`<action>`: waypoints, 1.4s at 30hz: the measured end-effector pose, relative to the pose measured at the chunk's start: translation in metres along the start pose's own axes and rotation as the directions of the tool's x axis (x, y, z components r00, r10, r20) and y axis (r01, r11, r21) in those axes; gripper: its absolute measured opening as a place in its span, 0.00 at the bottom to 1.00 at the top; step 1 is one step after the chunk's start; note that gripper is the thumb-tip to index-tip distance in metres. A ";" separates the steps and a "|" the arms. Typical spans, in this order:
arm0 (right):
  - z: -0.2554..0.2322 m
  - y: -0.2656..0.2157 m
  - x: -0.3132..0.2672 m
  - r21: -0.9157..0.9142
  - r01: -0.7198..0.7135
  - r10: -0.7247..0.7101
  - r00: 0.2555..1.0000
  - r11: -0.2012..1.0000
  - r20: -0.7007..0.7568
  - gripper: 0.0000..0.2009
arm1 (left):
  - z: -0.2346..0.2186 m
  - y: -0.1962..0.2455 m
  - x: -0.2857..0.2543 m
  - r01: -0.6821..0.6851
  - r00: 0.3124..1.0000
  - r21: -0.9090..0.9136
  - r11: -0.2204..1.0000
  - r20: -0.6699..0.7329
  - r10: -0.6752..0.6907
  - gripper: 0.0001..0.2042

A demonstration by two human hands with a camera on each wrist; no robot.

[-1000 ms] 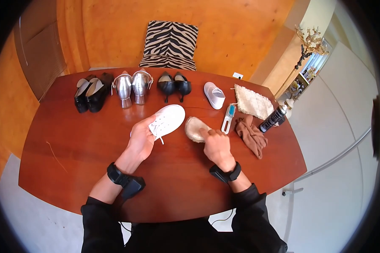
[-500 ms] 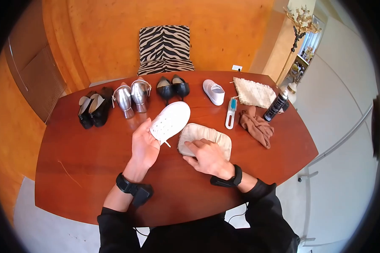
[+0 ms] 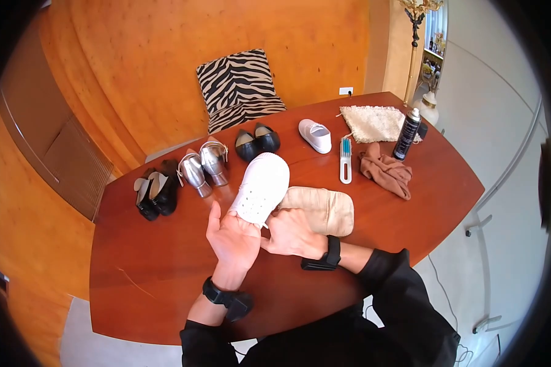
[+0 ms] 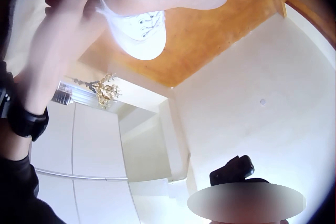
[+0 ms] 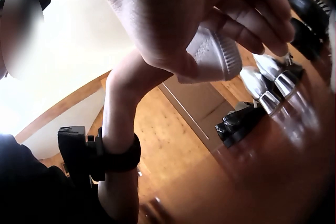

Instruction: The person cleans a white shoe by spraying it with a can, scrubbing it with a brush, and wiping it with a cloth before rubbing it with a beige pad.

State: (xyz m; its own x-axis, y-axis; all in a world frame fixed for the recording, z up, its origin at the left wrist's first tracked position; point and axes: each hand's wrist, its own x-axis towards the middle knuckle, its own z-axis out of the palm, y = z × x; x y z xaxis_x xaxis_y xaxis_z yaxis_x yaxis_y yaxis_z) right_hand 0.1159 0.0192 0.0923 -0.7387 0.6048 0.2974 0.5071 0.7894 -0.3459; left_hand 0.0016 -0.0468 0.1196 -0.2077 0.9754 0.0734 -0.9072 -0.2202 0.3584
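In the head view, my left hand (image 3: pixel 236 249), palm up, carries a white lace-up sneaker (image 3: pixel 264 180) above the table, toe pointing away. Its fingers disappear at the shoe's heel end while the thumb stands straight out to the side. Close beside that end is my right hand (image 3: pixel 295 233). The right wrist view shows its loose fingers (image 5: pixel 262 16) spread apart, with the sneaker's ridged edge (image 5: pixel 233 58) behind them. A beige cloth pad (image 3: pixel 324 211) lies flat just beyond the right hand, its left end hidden. Fluffy pale material (image 4: pixel 23 19) appears past the right forearm in the left wrist view.
Along the far side of the table (image 3: pixel 177 293) stand black loafers (image 3: pixel 156 192), silver heels (image 3: pixel 205 165), black pumps (image 3: pixel 257 142) and another white sneaker (image 3: pixel 315 136). To the right are a brush (image 3: pixel 346 162), brown cloth (image 3: pixel 386 171), spray can (image 3: pixel 406 136) and cream fluffy cloth (image 3: pixel 373 122).
The right hand had its fingers on the pad; the pad now lies flat and the hand has moved left to the sneaker. The left thumb has swung away from the shoe.
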 end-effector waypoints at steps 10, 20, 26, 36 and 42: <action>-0.002 -0.012 0.006 0.094 0.026 -0.023 0.999 0.995 -0.024 0.21 | 0.004 0.006 -0.004 -0.050 0.998 -0.058 0.997 0.026 0.051 0.33; -0.002 -0.013 0.011 0.090 0.023 -0.014 0.995 0.996 -0.100 0.22 | 0.004 0.013 -0.005 -0.036 0.994 -0.088 0.995 0.100 0.044 0.35; 0.007 -0.010 0.013 0.141 -0.024 0.048 0.985 0.990 -0.169 0.16 | 0.001 0.009 -0.002 -0.044 0.995 -0.066 0.997 0.082 0.049 0.35; 0.010 0.009 0.012 0.147 0.003 0.027 0.980 0.989 -0.198 0.15 | -0.012 0.004 0.009 0.010 0.999 0.031 0.999 -0.033 -0.009 0.28; 0.003 0.020 0.011 0.141 -0.030 0.063 0.971 0.990 -0.231 0.12 | -0.003 0.001 0.006 0.060 0.998 0.186 0.981 -0.047 -0.052 0.26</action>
State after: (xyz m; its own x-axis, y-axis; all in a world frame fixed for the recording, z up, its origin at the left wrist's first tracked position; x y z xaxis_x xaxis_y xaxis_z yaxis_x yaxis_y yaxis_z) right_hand 0.1168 0.0408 0.0861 -0.5831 0.6608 0.4725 0.4614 0.7481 -0.4769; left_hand -0.0013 -0.0411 0.1173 -0.1770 0.9842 0.0107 -0.8342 -0.1558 0.5289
